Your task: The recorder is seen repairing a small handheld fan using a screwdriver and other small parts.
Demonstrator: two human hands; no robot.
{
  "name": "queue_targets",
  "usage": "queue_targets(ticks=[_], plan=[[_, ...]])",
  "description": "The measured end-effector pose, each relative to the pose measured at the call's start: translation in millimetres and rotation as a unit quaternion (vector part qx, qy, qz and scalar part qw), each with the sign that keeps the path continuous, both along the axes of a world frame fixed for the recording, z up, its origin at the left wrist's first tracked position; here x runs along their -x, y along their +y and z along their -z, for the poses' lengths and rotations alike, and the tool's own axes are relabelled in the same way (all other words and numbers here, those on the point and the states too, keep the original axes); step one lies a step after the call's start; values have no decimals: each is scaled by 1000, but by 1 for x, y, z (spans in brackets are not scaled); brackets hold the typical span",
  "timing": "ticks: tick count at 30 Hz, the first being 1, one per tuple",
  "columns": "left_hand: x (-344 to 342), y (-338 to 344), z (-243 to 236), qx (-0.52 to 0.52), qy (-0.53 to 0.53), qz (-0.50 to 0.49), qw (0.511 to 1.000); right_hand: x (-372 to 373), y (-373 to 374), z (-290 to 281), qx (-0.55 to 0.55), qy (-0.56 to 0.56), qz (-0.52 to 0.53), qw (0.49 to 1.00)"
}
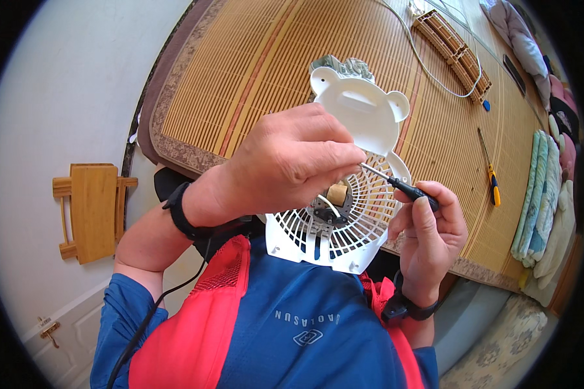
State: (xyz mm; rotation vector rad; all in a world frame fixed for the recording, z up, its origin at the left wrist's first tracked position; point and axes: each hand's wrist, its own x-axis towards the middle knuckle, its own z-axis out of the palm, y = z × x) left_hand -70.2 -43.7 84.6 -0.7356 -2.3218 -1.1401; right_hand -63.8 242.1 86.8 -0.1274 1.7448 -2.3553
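My right hand grips the dark handle of a small screwdriver whose metal shaft points up and left. At its tip, the fingers of my left hand are pinched together; whatever they hold is hidden. Below both hands, a white bear-shaped plastic fan housing with a round slatted grille leans against the mat's near edge, close to my body. A motor assembly with a tan block and a white wire sits in the middle of the grille, partly covered by my left hand.
A bamboo mat covers the bed. A crumpled grey-green bundle lies behind the housing. Rightward are a yellow-blue screwdriver, a brown slatted piece with white cord, a phone and folded cloths. A wooden stool stands left.
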Motion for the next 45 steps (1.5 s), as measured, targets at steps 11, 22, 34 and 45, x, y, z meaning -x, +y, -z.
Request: queue_targets(ticks=[11,22,34,45], plan=[[1,16,12,50,-51,-13,997,-3,5,-6,-164,130,-1,978],[15,23,45,88,-185,41,978,20,-5,-7,-389,348,-66,851],[36,36,62,176,-255,99,946,35,-8,0,-470,326,-135,809],[28,41,78,210,-190,50,958,33,-15,19,-484,366,-138,783]])
